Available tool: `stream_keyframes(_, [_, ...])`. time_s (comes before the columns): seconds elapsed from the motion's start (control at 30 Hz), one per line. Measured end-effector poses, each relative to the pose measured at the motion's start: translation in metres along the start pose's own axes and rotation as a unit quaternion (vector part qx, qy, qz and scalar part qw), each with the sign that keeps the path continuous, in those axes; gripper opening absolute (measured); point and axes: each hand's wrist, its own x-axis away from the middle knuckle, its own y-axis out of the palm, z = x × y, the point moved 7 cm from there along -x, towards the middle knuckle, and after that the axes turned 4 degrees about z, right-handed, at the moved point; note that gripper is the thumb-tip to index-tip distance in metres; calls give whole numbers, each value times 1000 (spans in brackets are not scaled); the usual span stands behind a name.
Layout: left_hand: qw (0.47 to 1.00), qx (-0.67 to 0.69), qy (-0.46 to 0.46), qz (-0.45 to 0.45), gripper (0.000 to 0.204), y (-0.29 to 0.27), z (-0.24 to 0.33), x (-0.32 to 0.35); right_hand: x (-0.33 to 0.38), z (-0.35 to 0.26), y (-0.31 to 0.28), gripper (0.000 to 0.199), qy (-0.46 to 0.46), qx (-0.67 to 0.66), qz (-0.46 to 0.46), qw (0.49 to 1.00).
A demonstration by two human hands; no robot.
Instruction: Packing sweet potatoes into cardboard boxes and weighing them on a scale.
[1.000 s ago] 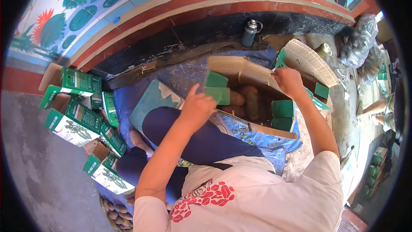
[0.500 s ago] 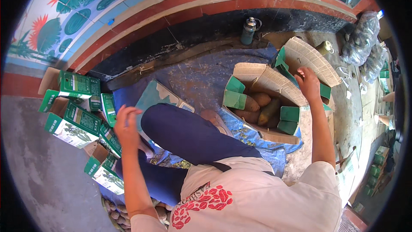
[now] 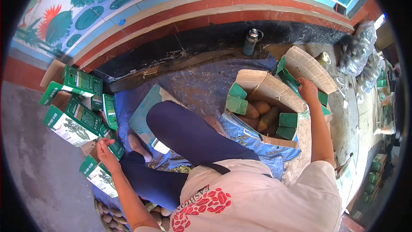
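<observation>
On my left, my left hand (image 3: 107,154) is at the green-and-white cardboard boxes (image 3: 77,131), its fingers pinched together against one box's edge. What lies between the fingertips is too small to make out. On the right, my right hand (image 3: 307,90) is closed on the flap of an open cardboard box (image 3: 315,71), green on one side and brown on the other. Much of this box's inside is hidden. Nearer to me stands another open box (image 3: 279,141), holding several large brownish, potato-like tubers (image 3: 259,107).
A blue tarp (image 3: 201,75) covers the floor under my legs. A flat teal board (image 3: 148,111) lies by my knee. By the wall stands a flask (image 3: 251,43). More tubers (image 3: 113,219) are piled at lower left. Clear plastic bags (image 3: 362,56) sit at far right.
My left hand has moved down and left to the boxes, its fingers now pinched. My right hand has lowered slightly and closed on the far box's flap. The view has shifted a little.
</observation>
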Motion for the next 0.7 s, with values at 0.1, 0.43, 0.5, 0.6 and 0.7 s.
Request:
stream_keyframes(0.1, [999,28,-28,6,31,-2,-7,3,-3,-3,3,28,2,58,-28,998])
stream_keyframes(0.43, [999,45,-22,-13,32,-2,-4,10,-23,35,-12,23,77,161,77,981])
stream_keyframes(0.5, [999,32,-14,-9,31,-3,-7,10,-22,20,-44,22,68,141,115,981])
stream_keyframes(0.6, [999,38,-6,-15,30,0,-2,11,-14,-13,-87,23,-9,111,187,976])
stream_keyframes(0.7, [999,39,5,-24,27,2,6,15,3,-63,-119,20,-75,80,249,962])
